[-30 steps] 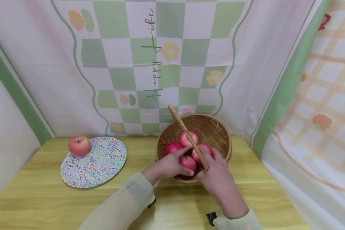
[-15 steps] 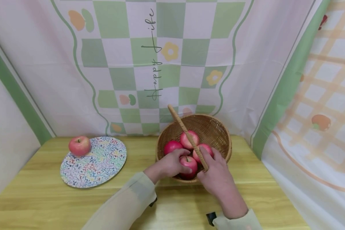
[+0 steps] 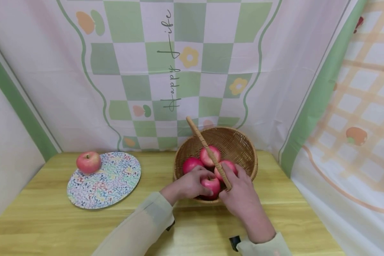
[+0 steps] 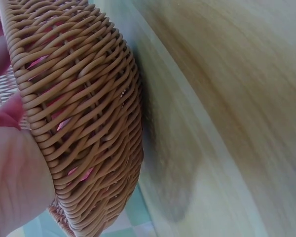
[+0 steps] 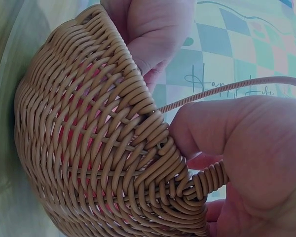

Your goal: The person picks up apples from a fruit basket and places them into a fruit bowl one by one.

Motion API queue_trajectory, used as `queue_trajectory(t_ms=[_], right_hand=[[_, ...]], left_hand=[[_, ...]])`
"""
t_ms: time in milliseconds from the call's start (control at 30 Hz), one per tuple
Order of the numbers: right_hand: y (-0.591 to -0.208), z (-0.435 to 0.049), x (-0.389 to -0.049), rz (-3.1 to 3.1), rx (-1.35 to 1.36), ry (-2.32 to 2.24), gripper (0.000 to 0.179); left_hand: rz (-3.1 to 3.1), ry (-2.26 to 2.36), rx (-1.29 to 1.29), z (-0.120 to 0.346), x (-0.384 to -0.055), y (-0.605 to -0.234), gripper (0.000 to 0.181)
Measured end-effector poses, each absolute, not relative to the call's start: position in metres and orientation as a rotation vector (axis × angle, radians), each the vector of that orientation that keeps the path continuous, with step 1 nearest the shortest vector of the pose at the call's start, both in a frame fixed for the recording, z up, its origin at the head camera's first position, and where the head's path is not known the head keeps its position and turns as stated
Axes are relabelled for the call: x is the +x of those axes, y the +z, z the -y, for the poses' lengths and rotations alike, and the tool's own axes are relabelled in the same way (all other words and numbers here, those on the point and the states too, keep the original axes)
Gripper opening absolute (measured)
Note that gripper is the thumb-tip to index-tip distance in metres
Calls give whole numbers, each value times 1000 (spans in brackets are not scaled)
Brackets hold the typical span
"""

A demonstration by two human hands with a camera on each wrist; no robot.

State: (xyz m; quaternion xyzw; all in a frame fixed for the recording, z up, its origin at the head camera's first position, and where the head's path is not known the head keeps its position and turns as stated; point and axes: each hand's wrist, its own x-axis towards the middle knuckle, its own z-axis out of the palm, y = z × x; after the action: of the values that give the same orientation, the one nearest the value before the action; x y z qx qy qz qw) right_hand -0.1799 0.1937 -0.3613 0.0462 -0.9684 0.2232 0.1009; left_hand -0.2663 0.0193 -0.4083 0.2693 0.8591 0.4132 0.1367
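Note:
A wicker basket [image 3: 241,144] holds several red apples and stands at the back right of the table. Inside it, my left hand [image 3: 187,183] grips the front apple [image 3: 212,187], thumb on the near side and fingers curled over the top. A darker red apple [image 3: 191,164] lies just behind those fingers. My right hand [image 3: 241,195] holds the basket at its near rim, with the handle [image 3: 202,139] running between thumb and fingers. Its fingertips overlap the right apple [image 3: 228,167]. In the right wrist view, the thumb [image 5: 192,131] lies at the woven rim; the other fingers are mostly hidden.
To the left, a round speckled plate [image 3: 108,188] lies on the wooden table [image 3: 51,224], one apple [image 3: 88,163] near its back left edge. A checkered curtain [image 3: 163,71] hangs right behind the table. Another cloth [image 3: 364,106] hangs at the right side.
My left fingers have closed further over the front apple, which has shifted slightly to the right. My right hand, the basket and the plate have stayed in place.

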Motion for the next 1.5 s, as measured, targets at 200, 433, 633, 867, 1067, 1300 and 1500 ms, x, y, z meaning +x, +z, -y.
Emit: queue_trajectory(t_ms=[200, 433, 633, 867, 1067, 1300, 1500], right_hand=[[-361, -193, -179, 2873, 128, 663, 85], [-359, -193, -178, 2900, 144, 674, 84], [-359, -192, -177, 2893, 145, 668, 84], [-361, -192, -177, 2884, 169, 669, 83], [-361, -192, -177, 2887, 192, 670, 82], [-361, -193, -177, 2865, 214, 655, 81], [-362, -196, -178, 2863, 195, 699, 82]], left_hand=[[-2405, 1261, 745, -20, -267, -409, 42], [-2309, 1350, 736, -15, -270, -408, 41], [-2297, 1342, 770, -14, -269, -408, 51], [-2404, 1222, 759, -16, -266, -409, 69], [-2405, 1231, 807, -17, -266, -409, 68], [-2185, 1404, 854, -12, -268, -411, 67], [-2216, 1449, 888, -10, -267, -410, 71]])
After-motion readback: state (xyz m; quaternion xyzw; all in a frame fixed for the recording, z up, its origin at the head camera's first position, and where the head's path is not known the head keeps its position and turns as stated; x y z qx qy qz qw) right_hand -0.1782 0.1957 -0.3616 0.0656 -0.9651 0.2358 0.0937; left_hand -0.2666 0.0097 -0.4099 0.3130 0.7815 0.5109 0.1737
